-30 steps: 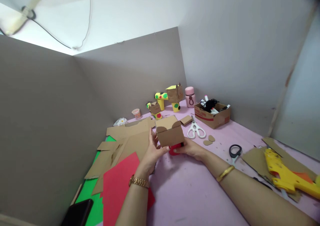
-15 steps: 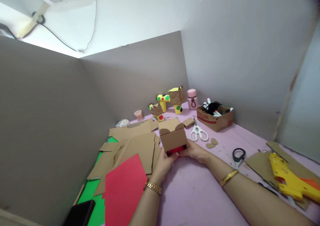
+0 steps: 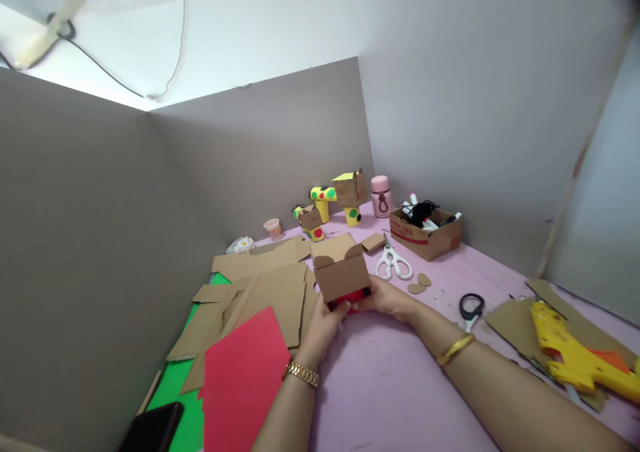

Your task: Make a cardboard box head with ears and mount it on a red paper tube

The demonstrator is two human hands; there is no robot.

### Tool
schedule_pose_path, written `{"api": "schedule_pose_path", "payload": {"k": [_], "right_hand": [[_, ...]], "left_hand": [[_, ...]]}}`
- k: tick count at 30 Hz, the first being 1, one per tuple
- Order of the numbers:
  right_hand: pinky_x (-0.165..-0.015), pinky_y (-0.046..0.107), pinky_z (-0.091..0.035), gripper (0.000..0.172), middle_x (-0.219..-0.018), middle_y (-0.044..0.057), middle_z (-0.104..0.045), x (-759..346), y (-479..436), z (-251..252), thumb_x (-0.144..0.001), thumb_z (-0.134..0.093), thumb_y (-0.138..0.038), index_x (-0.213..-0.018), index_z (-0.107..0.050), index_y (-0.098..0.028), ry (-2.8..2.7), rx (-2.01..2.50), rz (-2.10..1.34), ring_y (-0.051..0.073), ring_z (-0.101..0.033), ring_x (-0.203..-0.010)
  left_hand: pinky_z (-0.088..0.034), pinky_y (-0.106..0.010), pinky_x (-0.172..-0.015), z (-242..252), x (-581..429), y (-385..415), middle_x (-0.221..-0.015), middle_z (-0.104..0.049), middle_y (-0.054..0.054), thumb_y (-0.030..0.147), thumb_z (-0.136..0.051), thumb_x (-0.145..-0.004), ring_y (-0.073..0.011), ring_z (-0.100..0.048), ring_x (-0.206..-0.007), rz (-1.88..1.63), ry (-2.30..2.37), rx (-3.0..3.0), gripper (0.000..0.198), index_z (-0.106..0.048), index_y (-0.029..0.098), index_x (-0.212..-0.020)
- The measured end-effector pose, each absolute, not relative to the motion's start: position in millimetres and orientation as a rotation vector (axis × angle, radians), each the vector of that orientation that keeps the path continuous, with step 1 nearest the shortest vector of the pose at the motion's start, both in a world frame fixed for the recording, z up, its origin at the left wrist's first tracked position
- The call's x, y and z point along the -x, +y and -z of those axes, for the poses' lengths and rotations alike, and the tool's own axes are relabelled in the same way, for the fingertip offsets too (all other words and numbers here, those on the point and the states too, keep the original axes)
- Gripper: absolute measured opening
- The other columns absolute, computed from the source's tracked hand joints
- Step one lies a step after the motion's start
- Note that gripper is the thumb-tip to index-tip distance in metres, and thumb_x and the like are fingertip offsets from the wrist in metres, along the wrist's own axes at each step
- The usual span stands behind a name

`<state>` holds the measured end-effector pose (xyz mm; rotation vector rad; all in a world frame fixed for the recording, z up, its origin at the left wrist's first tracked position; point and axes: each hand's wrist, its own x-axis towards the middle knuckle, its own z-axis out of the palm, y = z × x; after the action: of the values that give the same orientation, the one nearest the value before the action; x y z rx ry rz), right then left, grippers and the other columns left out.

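Observation:
Between my two hands is a brown cardboard animal figure (image 3: 343, 276) with a box-shaped head and two rounded ears. Red shows underneath the head, with dark spots at either side; the rest of its lower part is hidden by the head and my fingers. My left hand (image 3: 325, 320), with a gold watch at the wrist, grips it from the lower left, thumb on the red part. From the lower right my right hand (image 3: 386, 299) grips it, fingers closed on its side. Beyond the right hand lie white-handled scissors (image 3: 394, 265) and two small cardboard ovals (image 3: 419, 283).
Cardboard sheets (image 3: 270, 299), red paper (image 3: 245, 379) and a phone (image 3: 153, 429) lie left. On the right are black-handled scissors (image 3: 471, 307) and a yellow glue gun (image 3: 565, 349). Behind stand a marker box (image 3: 425, 237), pink flask (image 3: 381, 199), paper cup (image 3: 273, 228) and yellow animal figures (image 3: 352, 215).
The whole view has shifted slightly, so everything sits a little further left and up. Both hands keep the same hold on the cardboard figure, whose head looks tipped very slightly.

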<state>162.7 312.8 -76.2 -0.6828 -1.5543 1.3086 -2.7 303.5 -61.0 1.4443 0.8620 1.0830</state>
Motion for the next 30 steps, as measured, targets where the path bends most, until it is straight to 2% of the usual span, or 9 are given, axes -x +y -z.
{"api": "schedule_pose_path", "payload": {"k": [14,18,22,30], "right_hand": [[-0.084,0.044,-0.050,0.028,-0.115,0.006,-0.060,-170,318,78,-0.088,-0.058,-0.028,-0.114,-0.056,-0.017,-1.632,0.738,-1.274,0.022,-0.061,-0.099],[-0.085,0.045,-0.049,0.029,-0.115,0.006,-0.060,-169,315,76,-0.087,-0.058,-0.027,-0.113,-0.056,-0.016,-1.658,0.740,-1.263,0.022,-0.060,-0.100],[-0.086,0.046,-0.048,0.030,-0.117,0.007,-0.059,-168,314,74,-0.087,-0.058,-0.027,-0.116,-0.055,-0.017,-1.664,0.737,-1.259,0.023,-0.060,-0.101],[-0.088,0.047,-0.048,0.031,-0.118,0.007,-0.059,-168,316,76,-0.087,-0.059,-0.026,-0.116,-0.055,-0.017,-1.655,0.770,-1.251,0.023,-0.059,-0.103]], "left_hand": [[-0.038,-0.038,-0.099,63,1,306,-0.121,-0.061,-0.014,0.028,-0.072,-0.071,-0.0286,-0.052,-0.116,-1.089,0.874,-1.439,0.051,-0.054,0.014,-0.116],[-0.038,-0.039,-0.099,60,-1,305,-0.120,-0.063,-0.013,0.030,-0.074,-0.068,-0.0293,-0.053,-0.116,-1.058,0.903,-1.434,0.051,-0.057,0.016,-0.114],[-0.041,-0.039,-0.096,58,-3,308,-0.120,-0.063,-0.013,0.030,-0.079,-0.062,-0.0297,-0.054,-0.115,-1.034,0.922,-1.408,0.060,-0.056,0.016,-0.116],[-0.047,-0.039,-0.088,49,-5,319,-0.105,-0.070,-0.013,0.025,-0.084,-0.053,-0.0294,-0.060,-0.104,-0.979,0.891,-1.347,0.061,-0.063,0.014,-0.109]]}}
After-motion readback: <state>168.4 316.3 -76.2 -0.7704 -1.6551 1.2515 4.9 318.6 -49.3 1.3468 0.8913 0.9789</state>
